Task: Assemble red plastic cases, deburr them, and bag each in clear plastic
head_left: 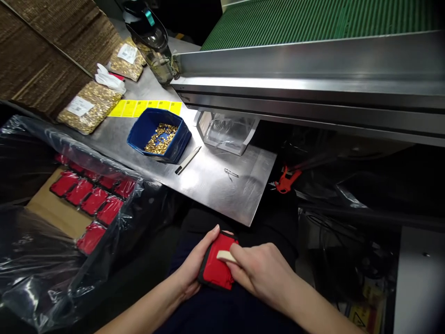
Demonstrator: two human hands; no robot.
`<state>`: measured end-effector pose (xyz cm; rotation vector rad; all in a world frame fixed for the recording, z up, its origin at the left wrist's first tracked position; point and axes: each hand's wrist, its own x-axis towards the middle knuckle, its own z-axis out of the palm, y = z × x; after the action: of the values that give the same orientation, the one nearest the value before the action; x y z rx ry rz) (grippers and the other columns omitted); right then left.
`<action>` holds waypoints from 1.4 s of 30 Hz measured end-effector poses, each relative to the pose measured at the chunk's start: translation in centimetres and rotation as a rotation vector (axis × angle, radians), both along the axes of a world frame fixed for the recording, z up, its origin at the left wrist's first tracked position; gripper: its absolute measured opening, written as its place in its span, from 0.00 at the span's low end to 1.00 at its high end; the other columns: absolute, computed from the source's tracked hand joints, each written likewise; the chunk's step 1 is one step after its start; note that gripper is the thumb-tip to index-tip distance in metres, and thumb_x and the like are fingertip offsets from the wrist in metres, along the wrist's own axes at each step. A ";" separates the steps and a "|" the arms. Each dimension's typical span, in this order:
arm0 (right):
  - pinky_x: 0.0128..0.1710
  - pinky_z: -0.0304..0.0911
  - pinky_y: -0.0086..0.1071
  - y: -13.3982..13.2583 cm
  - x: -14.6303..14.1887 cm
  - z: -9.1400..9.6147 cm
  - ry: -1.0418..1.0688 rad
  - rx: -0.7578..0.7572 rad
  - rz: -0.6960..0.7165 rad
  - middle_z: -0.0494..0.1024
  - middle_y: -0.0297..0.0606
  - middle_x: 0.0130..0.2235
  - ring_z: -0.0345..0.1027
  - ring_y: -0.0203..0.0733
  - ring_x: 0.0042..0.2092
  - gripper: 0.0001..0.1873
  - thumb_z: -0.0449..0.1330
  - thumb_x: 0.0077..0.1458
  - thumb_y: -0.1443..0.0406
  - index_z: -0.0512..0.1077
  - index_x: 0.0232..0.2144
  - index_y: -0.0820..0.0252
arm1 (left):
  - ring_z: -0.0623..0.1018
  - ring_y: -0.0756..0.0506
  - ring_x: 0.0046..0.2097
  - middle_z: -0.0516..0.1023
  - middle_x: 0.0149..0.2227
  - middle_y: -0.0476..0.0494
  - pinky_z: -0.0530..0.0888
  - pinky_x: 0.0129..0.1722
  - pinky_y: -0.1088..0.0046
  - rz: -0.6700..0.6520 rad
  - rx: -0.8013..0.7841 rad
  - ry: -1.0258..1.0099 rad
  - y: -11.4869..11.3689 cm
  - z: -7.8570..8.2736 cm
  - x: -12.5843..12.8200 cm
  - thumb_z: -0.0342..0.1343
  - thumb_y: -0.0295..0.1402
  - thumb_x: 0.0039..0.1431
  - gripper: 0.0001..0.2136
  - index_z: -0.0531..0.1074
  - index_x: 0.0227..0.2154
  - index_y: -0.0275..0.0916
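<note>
My left hand [194, 269] is closed around the left edge of a flat red part with a black rim [215, 264], held low over my lap. In my right hand [259, 269] I grip a cream-coloured flat-ended stick [225, 255], its tip on or just above the red face; whether they touch I cannot tell. The rest of the stick is hidden in my fingers. Beyond my hands is the corner of a metal table [239, 204], with a small metal piece [231, 173] and a white pen-like tool with a dark end [188, 160] lying on it.
A blue bin [139, 134] holds small brass-coloured pieces. Near it are a clear tray [225, 134], yellow labels [134, 108], bags of brass pieces [89, 105] and a bottle [153, 51]. At left, a plastic-lined box [59, 215] contains several red parts. A green conveyor [313, 21] runs behind.
</note>
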<state>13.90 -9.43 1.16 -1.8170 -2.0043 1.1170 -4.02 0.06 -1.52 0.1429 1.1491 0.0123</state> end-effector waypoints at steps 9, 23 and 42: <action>0.26 0.41 0.34 0.8 0.2 -0.7 -0.004 -0.112 -0.066 0.81 0.30 0.30 0.77 0.38 0.28 0.10 0.53 0.69 0.58 0.67 0.36 0.55 | 0.78 0.45 0.29 0.80 0.30 0.38 0.76 0.32 0.71 0.019 -0.061 0.077 0.3 -0.5 0.1 0.62 0.59 0.58 0.29 0.78 0.33 0.30; 0.26 0.43 0.31 1.5 -0.3 -1.0 0.051 -0.176 -0.002 0.80 0.31 0.29 0.75 0.39 0.28 0.10 0.53 0.68 0.58 0.68 0.37 0.54 | 0.78 0.46 0.28 0.80 0.30 0.39 0.75 0.29 0.73 0.076 -0.059 0.035 -0.3 -1.0 -0.8 0.61 0.60 0.58 0.30 0.78 0.33 0.30; 0.27 0.41 0.32 0.3 -0.7 -0.8 0.043 -0.153 -0.053 0.77 0.29 0.26 0.71 0.37 0.26 0.12 0.51 0.70 0.57 0.66 0.35 0.54 | 0.77 0.47 0.28 0.79 0.30 0.40 0.74 0.29 0.74 0.016 -0.003 0.023 -0.6 -0.9 -1.3 0.60 0.60 0.59 0.30 0.77 0.33 0.31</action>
<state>13.21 -9.10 0.38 -1.8889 -1.8813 1.3147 -5.29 -0.55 -2.41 0.1312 1.1736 0.0234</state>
